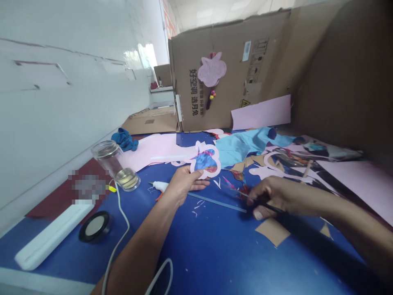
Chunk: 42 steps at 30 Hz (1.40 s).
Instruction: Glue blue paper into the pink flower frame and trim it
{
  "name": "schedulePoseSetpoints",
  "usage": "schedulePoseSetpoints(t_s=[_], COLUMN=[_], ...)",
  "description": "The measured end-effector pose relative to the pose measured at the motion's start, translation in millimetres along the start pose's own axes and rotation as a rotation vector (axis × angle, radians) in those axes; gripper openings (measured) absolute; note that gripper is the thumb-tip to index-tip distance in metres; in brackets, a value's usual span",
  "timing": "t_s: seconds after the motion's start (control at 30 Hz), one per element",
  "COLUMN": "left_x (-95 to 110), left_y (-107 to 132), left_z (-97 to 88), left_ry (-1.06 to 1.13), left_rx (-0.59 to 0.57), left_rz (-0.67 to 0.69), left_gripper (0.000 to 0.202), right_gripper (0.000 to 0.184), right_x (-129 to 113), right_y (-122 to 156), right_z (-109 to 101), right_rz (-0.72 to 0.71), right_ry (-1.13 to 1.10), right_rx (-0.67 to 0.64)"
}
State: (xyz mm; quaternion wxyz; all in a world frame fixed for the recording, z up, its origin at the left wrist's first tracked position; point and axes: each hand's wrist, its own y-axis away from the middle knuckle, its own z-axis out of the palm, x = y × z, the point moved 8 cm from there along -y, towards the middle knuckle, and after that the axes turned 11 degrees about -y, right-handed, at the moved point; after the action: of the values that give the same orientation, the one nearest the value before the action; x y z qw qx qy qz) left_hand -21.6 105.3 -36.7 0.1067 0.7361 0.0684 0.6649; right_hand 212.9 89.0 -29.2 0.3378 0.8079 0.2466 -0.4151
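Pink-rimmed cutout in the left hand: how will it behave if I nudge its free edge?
The pink-rimmed cutout is probably light, looking thin as card. It seems fairly stiff, since it shows no obvious droop though the left hand holds only its lower edge. Its narrow rim might still bend under a firm push.

left, a glossy white wall with outlined rectangular panels; near its far end, a bright patch of light. rear, a tall cardboard partition, printed and darkening toward the right, rises behind the blue work surface. top, a pale ceiling shows above the partition's ragged upper edge.
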Motion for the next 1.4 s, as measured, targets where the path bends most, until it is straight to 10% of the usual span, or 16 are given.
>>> schedulePoseSetpoints(t_s=[0.23, 0.67, 0.97, 1.2, 1.4], left_x=[5.2, 15.1, 25.6, 20.7, 20.4], left_y=[-2.0, -4.6, -0.9, -7.3, -6.9], left_z=[-7.7, -23.9, -33.0, -33.3, -28.7], left_ry=[0.024, 0.117, 0.200, 0.199, 0.174], left_rx=[0.095, 0.194, 0.215, 0.193, 0.150], left_rz=[0.040, 0.157, 0.243, 0.259, 0.276], left_gripper=[0.011, 0.023, 0.035, 0.043, 0.046], right_gripper=[0.057, 0.060, 0.050, 0.035, 0.036], right_x=[30.7, 1.6, 2.2, 13.8, 18.7], right_y=[-15.2, -9.3, -20.9, -14.2, -21.9], right_z=[-25.6, -28.0, -20.0, -45.6, -47.8], right_rz=[0.102, -0.055, -0.132, -0.033, 0.009], right_ry=[-0.010, 0.177, 0.051, 0.371, 0.264], right_rx=[0.309, 0.582, 0.579, 0.848, 0.764])
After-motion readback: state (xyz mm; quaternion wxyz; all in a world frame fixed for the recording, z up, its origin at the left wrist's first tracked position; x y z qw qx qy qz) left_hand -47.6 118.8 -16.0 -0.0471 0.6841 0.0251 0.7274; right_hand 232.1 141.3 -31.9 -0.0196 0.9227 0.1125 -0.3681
